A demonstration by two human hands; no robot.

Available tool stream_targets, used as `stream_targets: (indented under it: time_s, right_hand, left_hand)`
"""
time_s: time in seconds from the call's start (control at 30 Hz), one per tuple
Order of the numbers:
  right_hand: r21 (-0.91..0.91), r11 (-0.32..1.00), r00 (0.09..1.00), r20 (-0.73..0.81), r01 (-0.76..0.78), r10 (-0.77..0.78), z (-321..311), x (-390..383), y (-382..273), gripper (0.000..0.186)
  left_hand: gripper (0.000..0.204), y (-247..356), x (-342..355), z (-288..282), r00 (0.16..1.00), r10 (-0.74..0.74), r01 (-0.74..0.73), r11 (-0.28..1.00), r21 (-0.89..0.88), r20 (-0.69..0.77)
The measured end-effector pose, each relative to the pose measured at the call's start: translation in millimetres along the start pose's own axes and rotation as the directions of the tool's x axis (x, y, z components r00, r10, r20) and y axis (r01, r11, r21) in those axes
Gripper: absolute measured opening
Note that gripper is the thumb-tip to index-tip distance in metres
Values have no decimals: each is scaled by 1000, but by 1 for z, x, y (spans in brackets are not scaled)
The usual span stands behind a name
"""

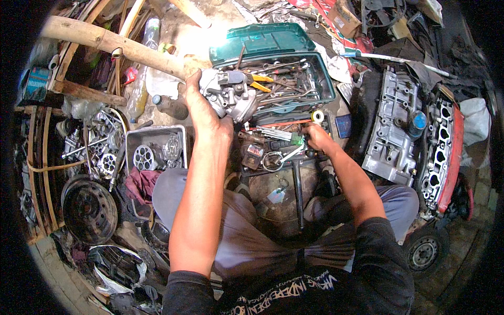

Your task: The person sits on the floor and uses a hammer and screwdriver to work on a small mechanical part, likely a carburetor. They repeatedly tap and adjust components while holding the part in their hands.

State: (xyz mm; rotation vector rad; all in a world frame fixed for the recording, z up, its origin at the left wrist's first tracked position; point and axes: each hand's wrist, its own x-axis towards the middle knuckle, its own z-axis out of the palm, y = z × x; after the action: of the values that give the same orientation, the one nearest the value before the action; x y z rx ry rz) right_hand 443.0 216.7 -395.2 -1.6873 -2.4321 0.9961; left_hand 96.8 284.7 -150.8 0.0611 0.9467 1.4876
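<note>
My left hand [207, 107] is wrapped round the near left side of a silver cast-metal machine part [236, 100], which it holds tilted at the near left corner of the green toolbox. Part of the grip is hidden behind the casting. My right hand [318, 138] is down at a tool tray [252, 137], its fingers curled in beside a green piece [297, 139] and a row of slim metal tools [275, 133]. What those fingers pinch, if anything, I cannot make out. The open green toolbox [328, 79] holds wrenches, screwdrivers and yellow-handled pliers [261, 82].
A grey bin [157, 129] with round metal parts stands left, near a black wheel rim [89, 210]. Cylinder head castings [391, 126] lie on the right. A wooden pole [115, 44] slants in from upper left. A dark bar [297, 194] stretches from the tray toward me.
</note>
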Motion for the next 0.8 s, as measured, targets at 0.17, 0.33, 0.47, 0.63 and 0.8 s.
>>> stream_targets:
  time_s: [0.17, 0.33, 0.47, 0.63, 0.8]
  right_hand:
    - [-135, 991, 1000, 11, -22, 24, 15, -14, 29, 50]
    - [11, 997, 989, -124, -73, 74, -6, -24, -12, 37]
    - [186, 954, 900, -329, -236, 287, -16, -23, -37, 25]
    - [289, 921, 881, -321, -260, 349, -31, -10, -53, 19]
    - [354, 912, 930, -219, -207, 296, -41, -11, -78, 21]
  left_hand:
    - [38, -2, 0, 4, 998, -24, 25, 1000, -1, 51]
    - [28, 2, -3, 3, 1000, -5, 5, 1000, -13, 15]
    - [28, 2, -5, 5, 1000, -3, 4, 1000, -25, 24]
    - [30, 1, -3, 5, 999, -25, 26, 1000, -15, 41]
    - [31, 3, 0, 1, 999, -23, 24, 999, -29, 44]
